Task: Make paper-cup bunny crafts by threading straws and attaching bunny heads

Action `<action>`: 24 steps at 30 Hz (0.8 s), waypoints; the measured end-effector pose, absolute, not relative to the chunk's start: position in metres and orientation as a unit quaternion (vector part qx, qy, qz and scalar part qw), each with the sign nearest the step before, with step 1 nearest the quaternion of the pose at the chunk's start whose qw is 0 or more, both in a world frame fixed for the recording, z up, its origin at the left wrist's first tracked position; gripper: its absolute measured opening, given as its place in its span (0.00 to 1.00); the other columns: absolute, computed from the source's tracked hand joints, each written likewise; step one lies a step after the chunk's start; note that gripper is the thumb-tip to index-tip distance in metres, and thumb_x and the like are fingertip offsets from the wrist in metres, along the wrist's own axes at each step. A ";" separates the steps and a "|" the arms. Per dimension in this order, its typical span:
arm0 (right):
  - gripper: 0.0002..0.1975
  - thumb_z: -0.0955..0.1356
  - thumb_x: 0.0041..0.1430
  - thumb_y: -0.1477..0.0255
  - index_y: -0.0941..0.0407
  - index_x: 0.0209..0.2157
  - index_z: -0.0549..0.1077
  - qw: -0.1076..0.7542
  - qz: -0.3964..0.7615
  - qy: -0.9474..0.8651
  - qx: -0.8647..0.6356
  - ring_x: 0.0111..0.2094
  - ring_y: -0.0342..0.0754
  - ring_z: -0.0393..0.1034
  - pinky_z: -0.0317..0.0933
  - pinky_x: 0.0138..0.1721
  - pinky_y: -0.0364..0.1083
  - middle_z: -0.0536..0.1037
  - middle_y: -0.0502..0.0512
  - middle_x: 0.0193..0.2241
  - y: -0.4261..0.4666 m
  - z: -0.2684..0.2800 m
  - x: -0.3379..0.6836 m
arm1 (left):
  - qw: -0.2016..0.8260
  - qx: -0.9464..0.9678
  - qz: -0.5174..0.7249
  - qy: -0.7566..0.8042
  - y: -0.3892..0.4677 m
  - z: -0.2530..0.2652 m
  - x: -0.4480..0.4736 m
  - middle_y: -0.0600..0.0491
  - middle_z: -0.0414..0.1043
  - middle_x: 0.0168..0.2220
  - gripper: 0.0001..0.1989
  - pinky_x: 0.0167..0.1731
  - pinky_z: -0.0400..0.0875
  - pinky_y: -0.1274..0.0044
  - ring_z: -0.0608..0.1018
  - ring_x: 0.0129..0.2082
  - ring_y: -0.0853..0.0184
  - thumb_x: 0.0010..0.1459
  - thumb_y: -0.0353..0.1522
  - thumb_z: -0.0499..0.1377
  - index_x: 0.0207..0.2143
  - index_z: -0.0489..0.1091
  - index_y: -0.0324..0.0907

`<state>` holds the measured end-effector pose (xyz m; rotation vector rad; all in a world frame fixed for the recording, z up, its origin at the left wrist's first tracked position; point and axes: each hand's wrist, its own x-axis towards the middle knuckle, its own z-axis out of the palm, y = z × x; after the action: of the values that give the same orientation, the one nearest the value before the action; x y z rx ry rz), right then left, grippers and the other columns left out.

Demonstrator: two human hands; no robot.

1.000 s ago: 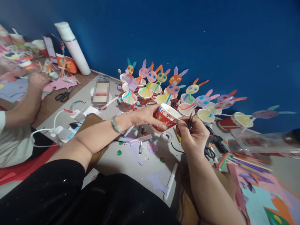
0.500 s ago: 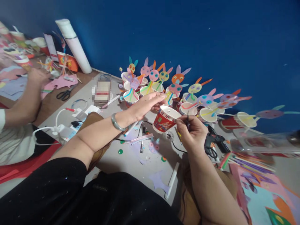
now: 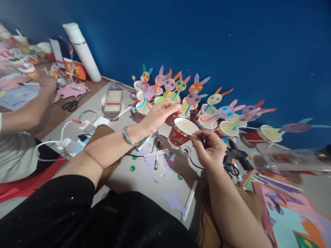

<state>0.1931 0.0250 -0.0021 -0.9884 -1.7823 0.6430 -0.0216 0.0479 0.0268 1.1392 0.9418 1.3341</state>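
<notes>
The right hand [image 3: 210,150] has its thumb and fingers clamped on the rim of a red paper cup [image 3: 178,136], at the cup's right side. A slim dark tool [image 3: 203,139] sticks up among the same fingers; its kind is hard to tell. The cup is above the middle of the table [image 3: 144,182], a little tilted, its mouth up and a small dark spot on its inner wall. A grey ring [image 3: 187,152] shows just below it.

The left hand [image 3: 157,119], with a bangle [image 3: 125,134] at the wrist, is apart from the cup, reaching past its left side toward the back edge. Its thumb and fingers lie near each other; I cannot tell whether that grip is together or pinches anything.

Along the back edge, by the blue wall [image 3: 232,41], stand many cups with rabbit faces [image 3: 193,99] on coloured strips; toward the right end one cup [image 3: 250,137] lies tipped over. Straws [image 3: 156,154], a pen [image 3: 156,162] and a small paper face [image 3: 169,163] lie in front of the held cup. Nearer the front edge are a lilac scrap [image 3: 175,201] and a white stick [image 3: 190,200]. A black glue gun [image 3: 241,157] lies right of the right hand, with coloured paper [image 3: 281,220] at the right front corner
</notes>
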 end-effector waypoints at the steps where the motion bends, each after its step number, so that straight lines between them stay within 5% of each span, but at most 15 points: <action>1: 0.04 0.72 0.57 0.70 0.54 0.30 0.74 0.483 0.262 -0.731 -0.404 0.20 0.40 0.59 0.56 0.22 0.42 0.72 0.45 0.21 0.025 -0.002 0.193 | 0.536 0.484 0.563 0.401 0.048 0.027 -0.022 0.53 0.77 0.32 0.19 0.40 0.72 0.77 0.75 0.33 0.74 0.64 0.45 0.64 0.27 0.70 0.40; 7: 0.04 0.73 0.57 0.70 0.54 0.31 0.75 0.488 0.249 -0.736 -0.398 0.20 0.40 0.60 0.55 0.22 0.42 0.73 0.45 0.21 0.026 -0.006 0.194 | 0.462 0.547 0.568 0.406 0.048 0.024 -0.023 0.51 0.77 0.32 0.30 0.35 0.70 0.75 0.73 0.30 0.74 0.64 0.55 0.58 0.21 0.66 0.41; 18: 0.07 0.73 0.57 0.66 0.54 0.31 0.75 0.492 0.282 -0.708 -0.421 0.20 0.40 0.61 0.56 0.22 0.42 0.73 0.47 0.22 0.028 -0.005 0.196 | 0.341 0.792 0.396 0.316 0.041 0.035 -0.028 0.48 0.82 0.39 0.10 0.51 0.69 0.68 0.79 0.42 0.63 0.63 0.40 0.63 0.34 0.79 0.44; 24: 0.13 0.74 0.59 0.59 0.54 0.31 0.73 0.493 0.338 -0.676 -0.431 0.19 0.40 0.58 0.55 0.22 0.42 0.67 0.45 0.20 0.029 -0.005 0.197 | 0.340 0.802 0.358 0.335 0.042 0.033 -0.028 0.50 0.80 0.35 0.05 0.48 0.70 0.70 0.78 0.39 0.65 0.60 0.33 0.63 0.34 0.79 0.43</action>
<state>0.1969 0.0288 -0.0047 -1.0455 -1.6399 0.8187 -0.0282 0.0417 0.0330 2.0884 0.8730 0.9320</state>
